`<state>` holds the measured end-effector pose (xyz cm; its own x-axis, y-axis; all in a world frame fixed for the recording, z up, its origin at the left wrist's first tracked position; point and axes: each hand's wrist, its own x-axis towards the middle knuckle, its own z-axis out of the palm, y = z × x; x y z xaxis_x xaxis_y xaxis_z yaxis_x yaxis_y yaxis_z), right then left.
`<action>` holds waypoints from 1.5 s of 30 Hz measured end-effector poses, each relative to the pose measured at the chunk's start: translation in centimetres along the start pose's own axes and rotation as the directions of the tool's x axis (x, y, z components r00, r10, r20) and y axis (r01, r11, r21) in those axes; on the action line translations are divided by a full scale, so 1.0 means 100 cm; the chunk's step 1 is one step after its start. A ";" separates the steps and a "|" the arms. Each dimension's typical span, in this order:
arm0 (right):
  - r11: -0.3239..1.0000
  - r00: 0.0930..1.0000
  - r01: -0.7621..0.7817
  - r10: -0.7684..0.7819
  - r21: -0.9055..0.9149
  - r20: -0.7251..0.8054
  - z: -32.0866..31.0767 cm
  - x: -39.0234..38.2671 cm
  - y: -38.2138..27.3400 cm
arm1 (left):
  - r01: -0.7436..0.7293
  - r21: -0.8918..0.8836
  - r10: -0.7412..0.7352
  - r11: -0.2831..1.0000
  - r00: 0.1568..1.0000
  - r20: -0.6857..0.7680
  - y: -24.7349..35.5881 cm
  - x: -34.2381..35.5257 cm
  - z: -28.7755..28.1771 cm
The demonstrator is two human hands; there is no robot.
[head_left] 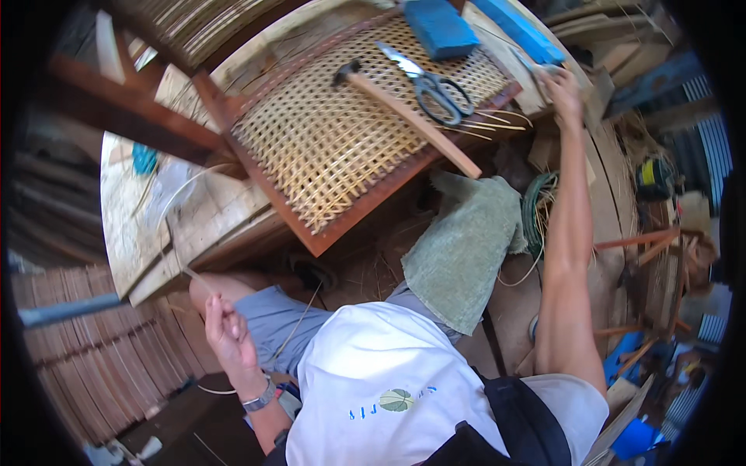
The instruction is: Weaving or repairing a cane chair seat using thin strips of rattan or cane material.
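My left hand [231, 334] pinches a pale cane strip [190, 272] at the lower left. My right hand [561, 92] reaches to the bench's upper right, closed on a thin blurred object [536, 68] beside a long blue bar [524, 31]. Between my hands lies a wooden seat frame with woven cane [295, 147]. On the weave rest scissors [440, 99] with dark handles, a wooden-handled hammer [408, 120] and a blue block [439, 29]. Loose cane ends stick out by the seat's right corner.
The pale wooden bench [132, 241] carries a clear plastic bag [167, 190] and a teal item [144, 159]. A green cloth [462, 256] lies over my leg, beside a coil of strands [538, 217]. Stacked boards [93, 334] and wooden clutter line both sides.
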<state>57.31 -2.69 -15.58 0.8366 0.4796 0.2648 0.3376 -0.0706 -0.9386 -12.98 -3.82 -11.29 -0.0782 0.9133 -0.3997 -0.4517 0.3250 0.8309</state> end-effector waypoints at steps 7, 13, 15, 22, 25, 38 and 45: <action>0.954 0.560 -0.289 0.238 -0.081 0.794 0.033 -0.282 -0.167 | -0.017 0.380 -0.121 0.925 0.934 0.337 -0.028 -0.036 0.091; 0.788 0.448 -0.615 0.382 -0.031 0.809 0.077 -0.372 -0.178 | -0.104 0.508 -0.250 0.855 0.775 0.580 -0.059 -0.016 0.120; 0.768 0.528 -0.631 0.325 0.107 0.785 0.077 -0.374 -0.179 | -0.134 0.475 -0.211 0.869 0.769 0.603 -0.058 -0.014 0.116; 0.881 0.710 -0.453 0.265 0.134 0.652 0.075 -0.367 -0.165 | -0.154 0.602 -0.289 0.784 0.768 0.572 -0.064 -0.022 0.106; 0.819 0.685 -0.553 0.341 0.155 0.645 0.076 -0.371 -0.173 | -0.130 0.617 -0.314 0.777 0.769 0.557 -0.071 -0.018 0.092; 0.916 0.950 -0.262 0.189 0.304 0.249 0.047 -0.337 -0.148 | -0.603 0.641 -0.043 0.474 0.712 0.701 -0.039 -0.028 0.087; 0.992 0.886 0.062 -0.004 0.111 -0.463 -0.027 -0.251 -0.106 | -0.534 0.841 0.624 0.084 0.686 0.374 0.037 0.040 0.014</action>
<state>33.90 -16.33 -11.64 0.9400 0.0201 0.3406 0.3390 0.0572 -0.9391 -13.78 1.40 -9.26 -0.0034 0.9214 0.3886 0.7514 -0.2540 0.6090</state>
